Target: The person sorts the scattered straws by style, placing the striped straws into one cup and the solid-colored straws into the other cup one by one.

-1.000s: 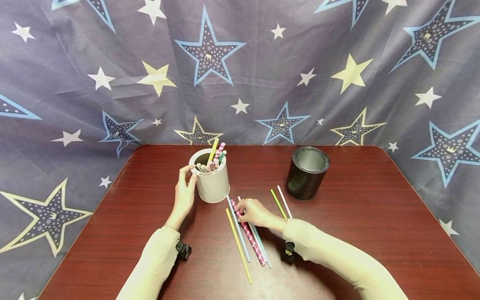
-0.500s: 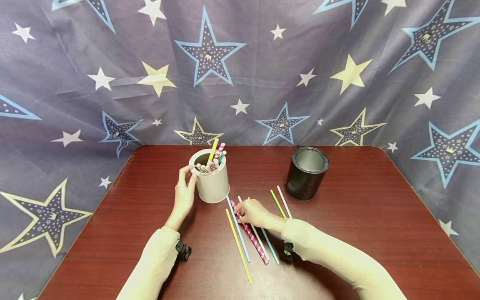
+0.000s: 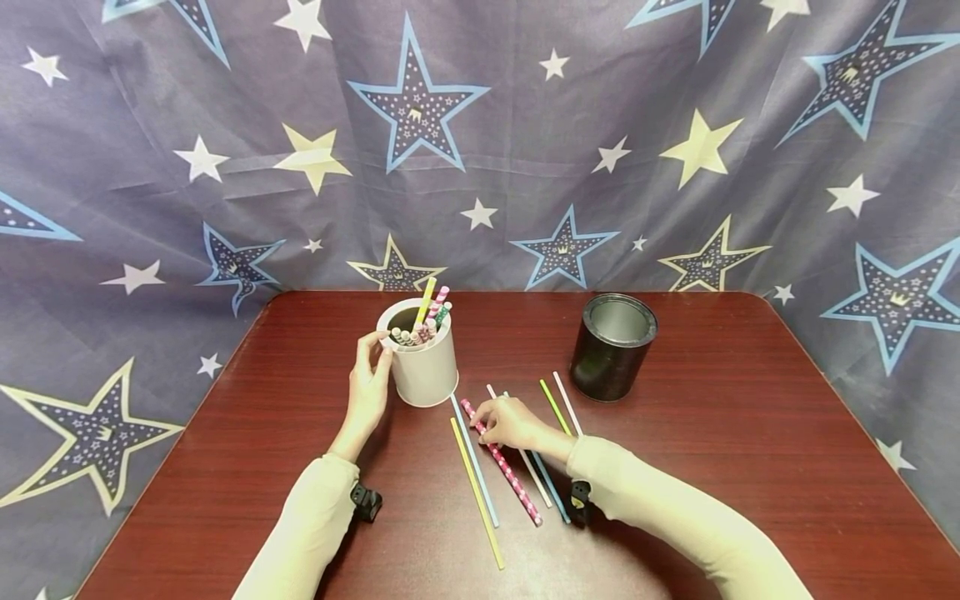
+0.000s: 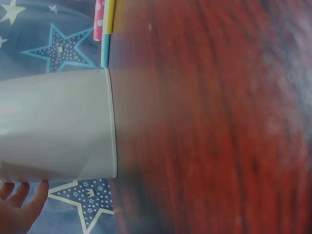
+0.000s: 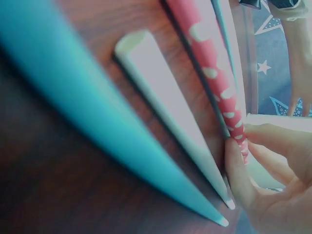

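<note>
My left hand (image 3: 369,387) rests its fingertips against the left side and rim of a white can (image 3: 427,375), also seen as a pale wall (image 4: 53,126) in the left wrist view. Several patterned and plain paper straws (image 3: 420,333) stand inside it. With thumb and fingers, my right hand (image 3: 513,423) pinches a pink straw with white dots (image 3: 513,477) near its far end, low over the table. Right of that straw lie a pale pink straw (image 5: 170,107) and a blue straw (image 5: 107,112); the hand partly covers both in the head view.
A light-blue straw (image 3: 475,467) and a yellow straw (image 3: 477,496) lie left of the pink one. A green straw (image 3: 555,406) and another pale straw (image 3: 567,402) lie near a black can (image 3: 613,350) on the right. A starry cloth (image 3: 480,167) hangs behind the brown table (image 3: 712,400).
The near ends of the dotted pink, pale pink and blue straws have swung right, so these straws are now spread apart. The right hand keeps its pinch; the left hand stays at the white can.
</note>
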{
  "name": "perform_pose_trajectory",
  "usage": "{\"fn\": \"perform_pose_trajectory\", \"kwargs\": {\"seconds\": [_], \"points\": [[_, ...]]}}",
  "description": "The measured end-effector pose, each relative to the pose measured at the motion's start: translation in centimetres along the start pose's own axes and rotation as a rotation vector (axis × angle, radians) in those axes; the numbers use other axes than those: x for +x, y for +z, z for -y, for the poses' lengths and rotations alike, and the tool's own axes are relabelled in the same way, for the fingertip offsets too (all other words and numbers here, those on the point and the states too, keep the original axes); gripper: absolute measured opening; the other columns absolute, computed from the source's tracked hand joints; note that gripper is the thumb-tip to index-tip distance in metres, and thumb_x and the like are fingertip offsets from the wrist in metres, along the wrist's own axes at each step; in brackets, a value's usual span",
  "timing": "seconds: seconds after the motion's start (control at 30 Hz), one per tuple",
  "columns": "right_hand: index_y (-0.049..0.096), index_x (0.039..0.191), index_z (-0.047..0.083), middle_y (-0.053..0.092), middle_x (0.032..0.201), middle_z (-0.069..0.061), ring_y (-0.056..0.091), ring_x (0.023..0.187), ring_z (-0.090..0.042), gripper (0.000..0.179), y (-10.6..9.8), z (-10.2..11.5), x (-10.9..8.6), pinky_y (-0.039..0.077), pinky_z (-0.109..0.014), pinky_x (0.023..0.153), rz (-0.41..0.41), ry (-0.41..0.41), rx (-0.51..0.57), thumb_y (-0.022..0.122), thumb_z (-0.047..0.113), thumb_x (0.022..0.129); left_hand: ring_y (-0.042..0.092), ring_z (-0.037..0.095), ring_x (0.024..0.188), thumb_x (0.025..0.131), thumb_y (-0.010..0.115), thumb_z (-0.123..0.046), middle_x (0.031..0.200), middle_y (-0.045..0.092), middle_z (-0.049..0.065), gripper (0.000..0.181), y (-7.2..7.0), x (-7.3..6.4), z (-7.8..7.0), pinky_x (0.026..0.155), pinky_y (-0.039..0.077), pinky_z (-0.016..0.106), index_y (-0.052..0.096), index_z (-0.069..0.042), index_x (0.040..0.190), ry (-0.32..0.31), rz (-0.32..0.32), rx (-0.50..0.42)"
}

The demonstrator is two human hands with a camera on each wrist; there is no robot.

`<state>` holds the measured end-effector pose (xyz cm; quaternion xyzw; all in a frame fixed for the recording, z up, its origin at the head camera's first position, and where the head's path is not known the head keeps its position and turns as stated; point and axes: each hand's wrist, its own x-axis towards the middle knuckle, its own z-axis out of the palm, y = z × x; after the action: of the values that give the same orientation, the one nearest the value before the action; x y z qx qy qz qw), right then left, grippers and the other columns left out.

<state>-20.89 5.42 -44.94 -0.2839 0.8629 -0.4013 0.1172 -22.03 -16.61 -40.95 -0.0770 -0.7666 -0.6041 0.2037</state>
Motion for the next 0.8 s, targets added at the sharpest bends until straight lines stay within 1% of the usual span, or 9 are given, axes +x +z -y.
{"fn": "perform_pose_trajectory", "kwargs": {"seconds": [0.07,0.2,0.27,0.3,0.4,0.5,0.67,0.73,0.8], "points": [[0.063,0.089,-0.003,0.062,0.059,-0.012,0.058,0.048,-0.018,0.021,-0.04,-0.19,-0.02,0.04,-0.015,0.043,-0.002,0.001,0.029,0.062,-0.007,0.068,0.043,0.03,0.114,0.091,0.042,-0.004,0.122,0.047,0.025,0.029,-0.01,0.0,0.01,0.092,0.034,0.045,0.041,0.006,0.118,0.001,-0.002,-0.003],[0.061,0.091,-0.004,0.063,0.06,-0.012,0.059,0.048,-0.015,0.023,-0.18,-0.35,-0.13,0.042,-0.016,0.044,-0.017,0.01,0.072,0.059,-0.008,0.068,0.044,0.031,0.113,0.091,0.043,-0.005,0.122,0.047,0.025,0.029,-0.02,0.0,0.04,0.091,0.035,0.045,0.041,0.006,0.118,-0.002,-0.004,-0.007],[0.061,0.092,-0.006,0.063,0.061,-0.013,0.06,0.049,-0.017,0.024,-0.32,-0.2,-0.25,0.044,-0.018,0.045,-0.024,0.033,0.117,0.058,-0.009,0.068,0.044,0.031,0.113,0.091,0.043,-0.005,0.121,0.048,0.025,0.029,-0.02,0.01,0.04,0.09,0.035,0.043,0.041,0.006,0.118,-0.002,-0.003,-0.002],[0.06,0.093,-0.006,0.063,0.062,-0.014,0.06,0.05,-0.018,0.025,-0.37,-0.15,-0.3,0.045,-0.02,0.046,-0.029,0.046,0.138,0.057,-0.01,0.068,0.044,0.031,0.112,0.091,0.042,-0.005,0.121,0.048,0.025,0.029,-0.02,0.01,0.05,0.09,0.035,0.041,0.041,0.006,0.118,-0.002,-0.002,0.0],[0.06,0.094,-0.008,0.062,0.063,-0.015,0.06,0.051,-0.022,0.026,-0.49,0.04,-0.41,0.049,-0.027,0.048,-0.04,0.074,0.199,0.056,-0.011,0.068,0.044,0.03,0.112,0.091,0.042,-0.005,0.122,0.048,0.024,0.029,-0.04,0.02,0.12,0.089,0.036,0.03,0.041,0.006,0.119,-0.01,-0.003,0.007],[0.059,0.095,-0.008,0.062,0.064,-0.016,0.06,0.051,-0.021,0.027,-0.58,0.02,-0.39,0.05,-0.03,0.049,-0.052,0.088,0.25,0.055,-0.012,0.069,0.044,0.029,0.112,0.091,0.043,-0.005,0.122,0.048,0.024,0.029,-0.04,0.03,0.18,0.088,0.036,0.022,0.041,0.006,0.118,-0.014,-0.004,0.008],[0.059,0.096,-0.007,0.062,0.068,-0.017,0.058,0.054,-0.016,0.025,-0.78,0.19,-0.42,0.051,-0.032,0.049,-0.073,0.102,0.303,0.056,-0.01,0.071,0.046,0.027,0.109,0.091,0.042,-0.004,0.12,0.049,0.024,0.029,-0.03,0.01,0.19,0.084,0.036,0.016,0.041,0.006,0.118,-0.012,-0.001,-0.009],[0.059,0.096,-0.007,0.062,0.07,-0.018,0.058,0.055,-0.016,0.025,-0.86,0.32,-0.47,0.051,-0.033,0.05,-0.079,0.109,0.313,0.055,-0.01,0.071,0.046,0.028,0.108,0.091,0.043,-0.004,0.12,0.049,0.025,0.029,-0.04,0.02,0.18,0.082,0.036,0.012,0.041,0.006,0.118,-0.012,0.001,-0.014],[0.058,0.097,-0.007,0.062,0.071,-0.019,0.058,0.055,-0.016,0.027,-0.91,0.47,-0.51,0.051,-0.035,0.051,-0.083,0.115,0.326,0.053,-0.01,0.071,0.046,0.028,0.108,0.091,0.043,-0.004,0.12,0.049,0.025,0.029,-0.05,0.02,0.16,0.082,0.036,0.011,0.041,0.006,0.118,-0.012,0.0,-0.014]]}}
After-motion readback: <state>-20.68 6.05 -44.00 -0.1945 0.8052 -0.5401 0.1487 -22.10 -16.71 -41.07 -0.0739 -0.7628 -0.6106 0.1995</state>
